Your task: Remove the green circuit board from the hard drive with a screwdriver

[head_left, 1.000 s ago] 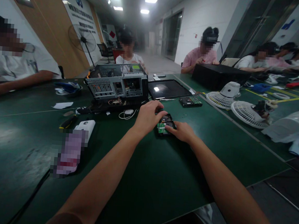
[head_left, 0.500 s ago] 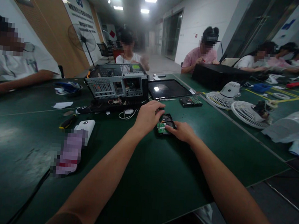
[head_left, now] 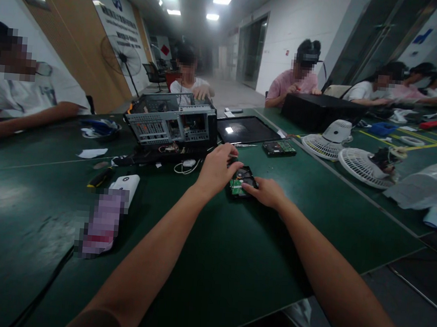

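A hard drive [head_left: 236,188] with a green circuit board and a dark frame lies on the green table in front of me. My right hand [head_left: 268,192] grips its right side, the thumb resting over the board. Above the drive's far left corner, my left hand [head_left: 217,167] is closed, thumb and fingers pinched together; what sits between them is too small and dark to make out. A second hard drive [head_left: 279,148] rests farther back on the right, apart from both hands. Beyond my left hand lies a thin metallic tool [head_left: 247,145].
An opened computer case [head_left: 168,127] stands behind my left hand, beside a black panel [head_left: 262,129]. To the left are a yellow-and-black screwdriver [head_left: 100,178] and a white phone-like device [head_left: 131,187]. White fan parts [head_left: 365,167] lie right. Other people sit around the table.
The fingers of my left hand have shifted slightly above the drive. My right hand and the drive stay in place. Across the table, a person's hand has moved onto the computer case.
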Tool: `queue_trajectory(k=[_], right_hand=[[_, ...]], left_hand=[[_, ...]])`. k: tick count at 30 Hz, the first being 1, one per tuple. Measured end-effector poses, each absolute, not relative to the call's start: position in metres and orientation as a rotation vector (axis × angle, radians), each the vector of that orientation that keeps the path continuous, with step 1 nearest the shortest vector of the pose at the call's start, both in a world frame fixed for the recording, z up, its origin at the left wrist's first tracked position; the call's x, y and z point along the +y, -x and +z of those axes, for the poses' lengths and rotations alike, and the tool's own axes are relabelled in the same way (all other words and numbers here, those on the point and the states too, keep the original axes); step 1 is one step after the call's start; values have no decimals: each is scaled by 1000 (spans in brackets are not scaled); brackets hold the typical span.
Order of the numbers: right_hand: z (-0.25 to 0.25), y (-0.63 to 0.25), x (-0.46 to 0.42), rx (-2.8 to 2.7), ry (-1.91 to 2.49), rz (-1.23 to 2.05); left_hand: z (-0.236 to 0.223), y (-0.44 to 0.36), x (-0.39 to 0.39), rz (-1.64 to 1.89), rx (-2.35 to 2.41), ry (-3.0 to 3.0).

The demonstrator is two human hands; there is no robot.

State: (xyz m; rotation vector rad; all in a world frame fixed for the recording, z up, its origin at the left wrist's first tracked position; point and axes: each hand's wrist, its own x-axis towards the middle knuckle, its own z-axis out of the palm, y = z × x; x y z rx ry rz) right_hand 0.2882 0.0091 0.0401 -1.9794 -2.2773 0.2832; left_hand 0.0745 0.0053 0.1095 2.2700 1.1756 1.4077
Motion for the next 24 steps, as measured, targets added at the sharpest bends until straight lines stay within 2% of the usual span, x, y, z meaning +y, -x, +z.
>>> queue_trajectory(k=[24], right_hand=[[41, -288, 9, -2277, 1977, 296]], left_hand=[[114, -74, 2, 1330, 1184, -2399]])
